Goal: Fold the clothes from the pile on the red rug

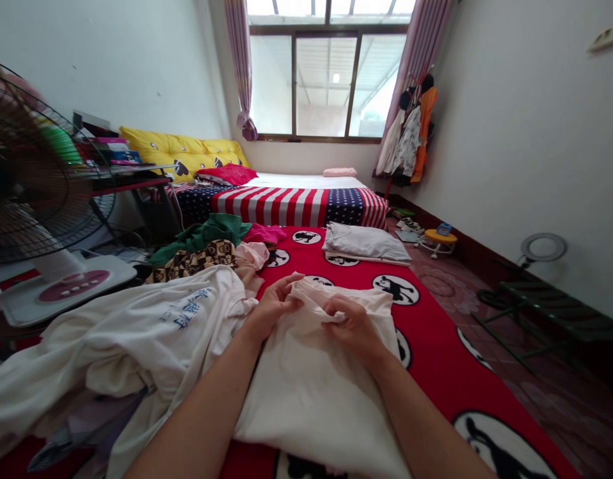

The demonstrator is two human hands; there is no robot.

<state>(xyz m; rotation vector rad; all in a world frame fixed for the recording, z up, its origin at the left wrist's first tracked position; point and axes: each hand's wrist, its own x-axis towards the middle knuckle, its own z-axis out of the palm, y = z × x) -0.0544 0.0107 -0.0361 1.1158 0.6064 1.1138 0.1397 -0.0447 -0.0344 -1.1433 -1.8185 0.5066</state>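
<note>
A pale cream garment (311,386) lies spread on the red blanket (436,346) in front of me. My left hand (274,303) pinches its upper edge, fingers closed on the cloth. My right hand (354,326) grips the same top edge a little to the right, fingers curled into the fabric. Both forearms reach in from the bottom of the view.
A heap of clothes lies at left: a white shirt with blue print (151,326), a green garment (207,233), a pink one (264,234). A folded grey item (366,243) rests further up. A fan (37,193) stands at left, a flag-patterned bed (286,203) behind.
</note>
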